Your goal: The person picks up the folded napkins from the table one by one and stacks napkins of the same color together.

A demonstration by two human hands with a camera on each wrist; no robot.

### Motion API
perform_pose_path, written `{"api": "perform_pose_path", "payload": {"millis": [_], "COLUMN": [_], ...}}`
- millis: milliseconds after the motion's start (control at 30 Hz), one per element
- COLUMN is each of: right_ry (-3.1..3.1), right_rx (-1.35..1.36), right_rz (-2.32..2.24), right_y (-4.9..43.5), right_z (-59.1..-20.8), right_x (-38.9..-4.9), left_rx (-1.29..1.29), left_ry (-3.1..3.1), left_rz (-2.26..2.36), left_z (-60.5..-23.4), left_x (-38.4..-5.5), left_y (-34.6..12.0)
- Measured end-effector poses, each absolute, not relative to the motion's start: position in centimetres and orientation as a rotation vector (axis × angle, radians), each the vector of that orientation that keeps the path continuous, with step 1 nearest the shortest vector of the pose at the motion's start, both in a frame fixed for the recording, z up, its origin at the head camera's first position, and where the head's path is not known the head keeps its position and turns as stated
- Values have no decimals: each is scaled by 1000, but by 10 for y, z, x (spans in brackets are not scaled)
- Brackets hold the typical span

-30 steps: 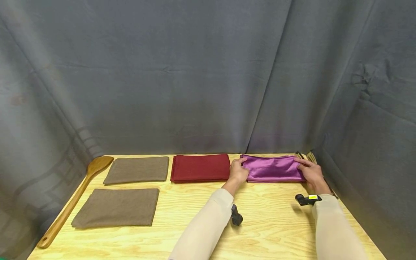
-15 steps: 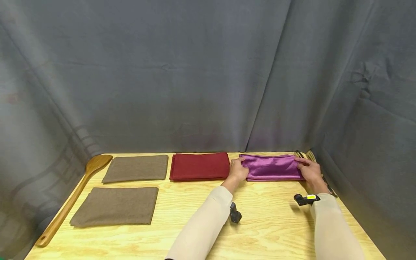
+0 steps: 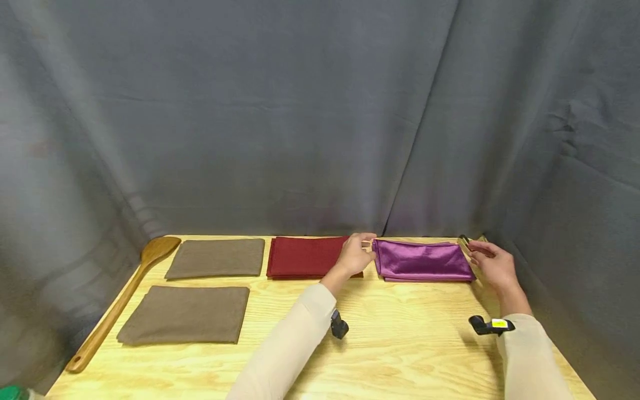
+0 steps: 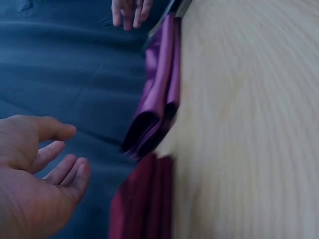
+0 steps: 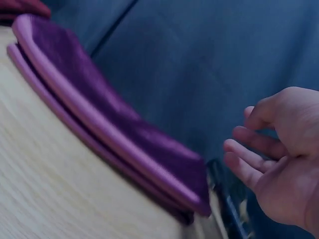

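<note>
The folded purple cloth [image 3: 422, 260] lies flat at the back right of the worktop [image 3: 400, 333], its left end just beside a folded red cloth [image 3: 307, 257]. The left hand [image 3: 356, 254] hovers at the purple cloth's left end, fingers relaxed and holding nothing. The right hand [image 3: 494, 263] hangs off the right end, likewise loose and empty. Further left lie two brown cloths [image 3: 185, 314] and a wooden spoon [image 3: 122, 300].

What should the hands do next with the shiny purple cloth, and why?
Probably draw both hands back toward the near table edge. The left hand and right hand are open and off the folded purple cloth, which lies flat in line with the red cloth.
</note>
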State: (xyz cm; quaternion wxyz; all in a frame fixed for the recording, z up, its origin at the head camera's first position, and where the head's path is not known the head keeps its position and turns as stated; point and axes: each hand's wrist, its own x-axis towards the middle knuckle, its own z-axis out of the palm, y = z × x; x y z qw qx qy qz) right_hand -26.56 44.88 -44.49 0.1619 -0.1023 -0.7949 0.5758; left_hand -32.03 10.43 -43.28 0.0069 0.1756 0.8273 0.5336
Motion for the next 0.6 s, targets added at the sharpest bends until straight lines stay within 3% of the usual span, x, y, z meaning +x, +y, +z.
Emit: {"api": "perform_pose_path", "payload": {"millis": [433,600], "right_ry": [-1950,-2005], "right_rx": [427,566], "right_rz": [2198,2167], "right_y": [399,371], "right_z": [-405,-388], "right_x": [-238,-237], "left_rx": [735,812], "left_ry": [2358,2422], "left_rz": [1812,1728], "left_z": [-384,-367], "left_x": [-310,-296], "left_y": [12,-10]}}
